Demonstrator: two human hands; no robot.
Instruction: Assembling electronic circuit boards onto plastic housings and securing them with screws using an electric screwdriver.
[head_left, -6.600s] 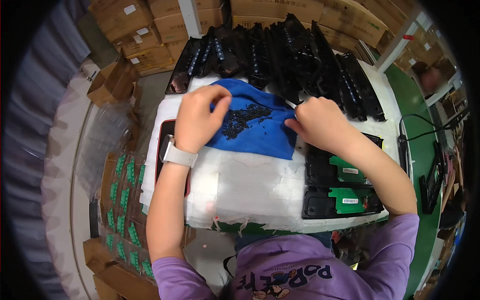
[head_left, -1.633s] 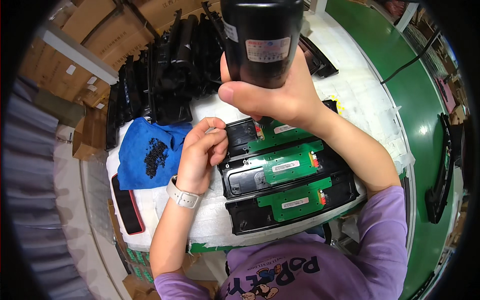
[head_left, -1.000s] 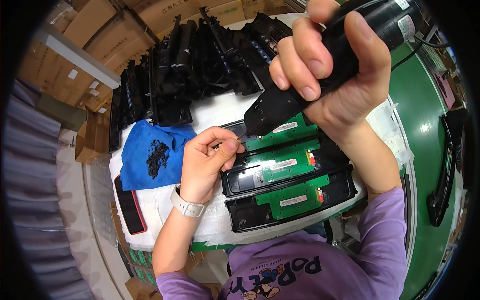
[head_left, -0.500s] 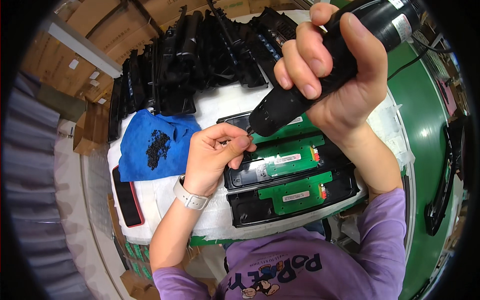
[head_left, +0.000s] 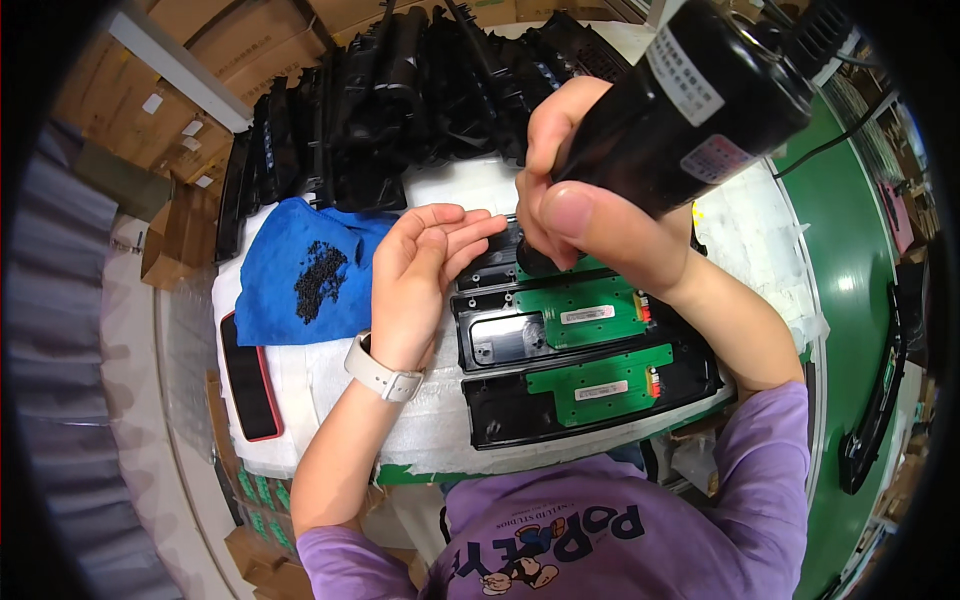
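Over gap between cloth (head_left: 270,290) edge and panels (head_left: 515,340), left hand (head_left: 415,262) uncurled; right hand (head_left: 595,220) grips driver (head_left: 690,115).

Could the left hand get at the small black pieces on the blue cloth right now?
Probably yes: the left hand is close by and looks empty, nothing visible covers the small black pieces, and the black power tool is off to the right.

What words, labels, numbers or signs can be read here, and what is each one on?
I won't quote wording, but print stands here:
Purple shirt: large dark lettering, legible; smaller line, too small.
Black power tool: white label, small print; pinkish label, too blurred.
Green circuit boards: white strips, too small.
Cardboard boxes: faint print, unreadable.
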